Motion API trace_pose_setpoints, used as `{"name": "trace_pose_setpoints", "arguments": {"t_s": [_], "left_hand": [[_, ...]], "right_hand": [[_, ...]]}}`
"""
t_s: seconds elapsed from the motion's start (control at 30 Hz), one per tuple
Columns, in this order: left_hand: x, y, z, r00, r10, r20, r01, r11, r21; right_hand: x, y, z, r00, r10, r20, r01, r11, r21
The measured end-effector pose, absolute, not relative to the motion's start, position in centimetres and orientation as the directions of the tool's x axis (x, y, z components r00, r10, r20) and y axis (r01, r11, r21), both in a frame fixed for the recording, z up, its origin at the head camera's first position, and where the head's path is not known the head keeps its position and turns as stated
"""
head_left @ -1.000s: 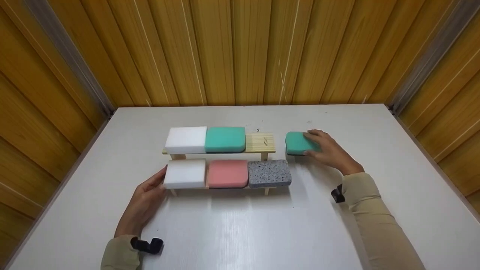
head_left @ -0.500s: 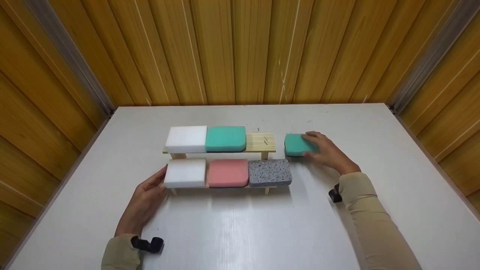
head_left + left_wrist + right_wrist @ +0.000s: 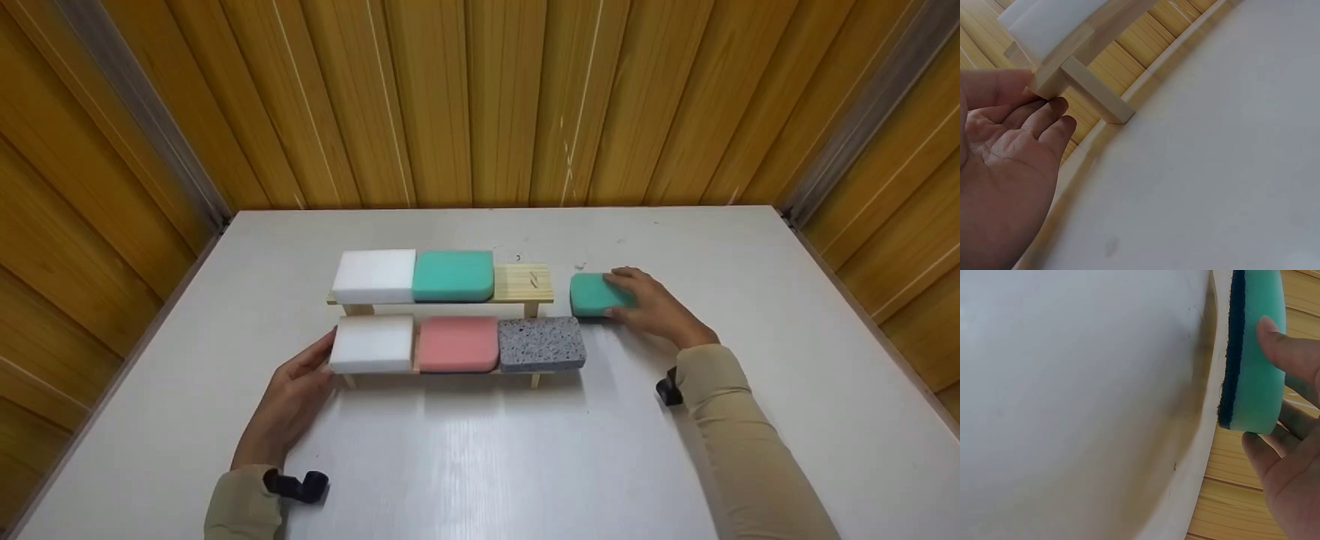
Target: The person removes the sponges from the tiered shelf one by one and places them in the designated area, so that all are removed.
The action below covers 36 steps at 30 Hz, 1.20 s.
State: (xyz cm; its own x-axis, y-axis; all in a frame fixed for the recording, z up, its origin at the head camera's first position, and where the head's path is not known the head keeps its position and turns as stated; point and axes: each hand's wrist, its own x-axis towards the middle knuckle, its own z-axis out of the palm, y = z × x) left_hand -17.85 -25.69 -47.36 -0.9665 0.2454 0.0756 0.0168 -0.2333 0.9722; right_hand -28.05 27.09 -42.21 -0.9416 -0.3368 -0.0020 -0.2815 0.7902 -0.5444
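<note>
In the head view my right hand (image 3: 656, 307) grips a green sponge (image 3: 589, 294) by its right end, to the right of the back wooden shelf (image 3: 523, 283). The right wrist view shows the thumb across the green foam of that sponge (image 3: 1258, 388), fingers at its end, and a dark scouring layer (image 3: 1232, 354) underneath. My left hand (image 3: 289, 394) is at the left end of the front wooden shelf (image 3: 450, 373). Its thumb and fingers pinch the shelf's corner (image 3: 1050, 84) in the left wrist view. A white sponge (image 3: 373, 343) sits just above that corner.
On the front shelf are also a pink sponge (image 3: 458, 343) and a grey pitted block (image 3: 541, 343). The back shelf bears a white sponge (image 3: 375, 275) and another green sponge (image 3: 453, 275) at left, with bare wood at right. The white table (image 3: 465, 465) ends at a wood-patterned wall (image 3: 480, 105).
My right hand has brought the green sponge slightly nearer to me, lower in the head view. The left hand keeps its place at the front shelf.
</note>
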Motion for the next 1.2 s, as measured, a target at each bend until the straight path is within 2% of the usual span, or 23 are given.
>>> {"name": "trace_pose_setpoints", "arguments": {"t_s": [0.57,0.8,1.2], "left_hand": [[-17.86,-25.66,-47.21,-0.972,0.233,0.035,-0.016,-0.216,0.976],[-17.99,-25.69,-47.22,-0.974,0.223,0.025,-0.007,-0.144,0.990],[-17.83,-25.66,-47.24,-0.969,0.244,0.042,-0.005,-0.191,0.982]], "right_hand": [[-28.30,26.96,-43.02,-0.947,-0.309,-0.084,-0.214,0.807,-0.551],[-28.20,26.91,-42.73,-0.944,-0.308,-0.118,-0.196,0.813,-0.548],[-28.23,27.12,-42.66,-0.941,-0.310,-0.134,-0.195,0.824,-0.532]]}}
